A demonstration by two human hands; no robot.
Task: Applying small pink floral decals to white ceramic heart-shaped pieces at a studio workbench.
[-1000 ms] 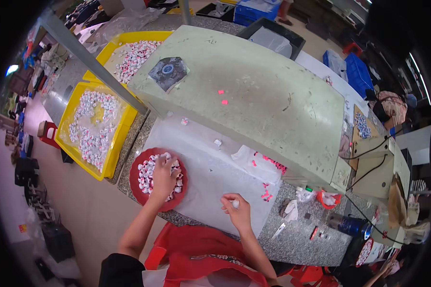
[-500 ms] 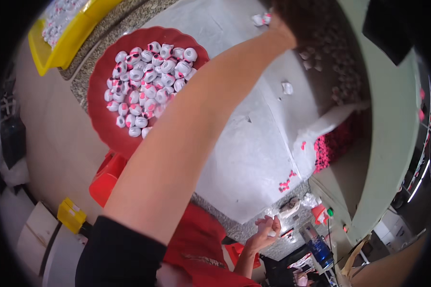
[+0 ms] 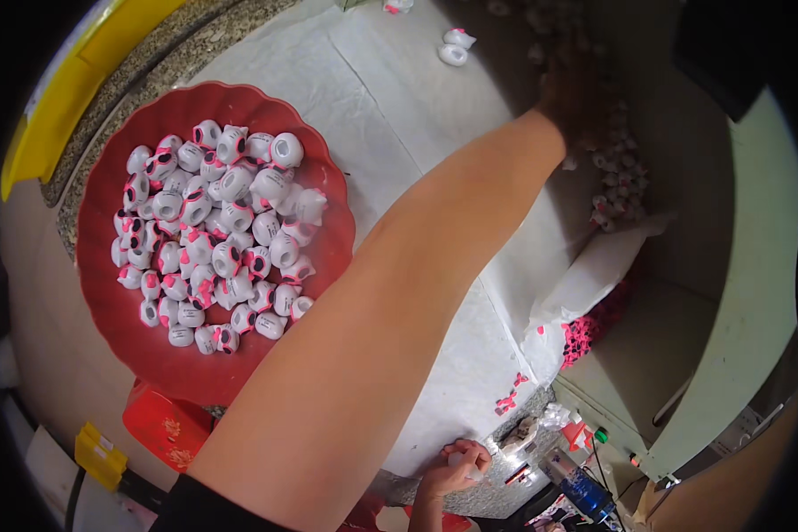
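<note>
My left arm crosses the head view from the lower left, in a black sleeve. My left hand (image 3: 581, 102) is in dark shade at the far right, among a heap of small white-and-pink figurine heads (image 3: 621, 182). Its fingers are too dark to make out. To the left of my forearm lies a scalloped red bowl (image 3: 106, 266), holding many glossy white figurine heads (image 3: 237, 182) with pink bows, black patches and round holes. Two loose white heads (image 3: 455, 49) sit on the white sheet (image 3: 346, 97). My right hand does not show.
A co-worker's hand (image 3: 457, 465) holds a small white piece at the front edge. Small pink pieces (image 3: 581, 341) lie beside a folded white sheet (image 3: 585, 275). A pale green panel (image 3: 736, 293) stands at the right. A yellow tray (image 3: 89, 75) stands far left, a red container (image 3: 164, 426) below the bowl.
The view has shifted, so the red bowl looks larger and further left and lower. My left hand appears lower and further right, over the heap in the shade.
</note>
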